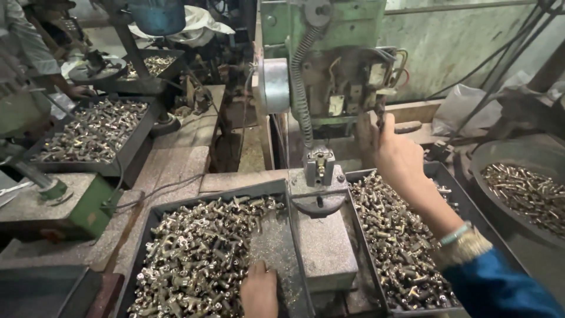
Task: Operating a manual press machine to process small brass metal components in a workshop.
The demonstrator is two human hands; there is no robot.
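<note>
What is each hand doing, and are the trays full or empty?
Left hand: resting in the left tray, fingers hidden.
Right hand: raised, gripping the machine's lever.
Left tray: heaped with metal fittings.
Right tray: full of fittings.
Fixture: holds one fitting upright.
Round pan: partly filled.

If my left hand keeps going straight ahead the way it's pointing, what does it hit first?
The left hand points up the left tray, over a bare patch dusted with metal shavings. Going straight on, it would probably first meet the brass fittings heaped near the tray's far end, though depth is hard to judge.
</note>
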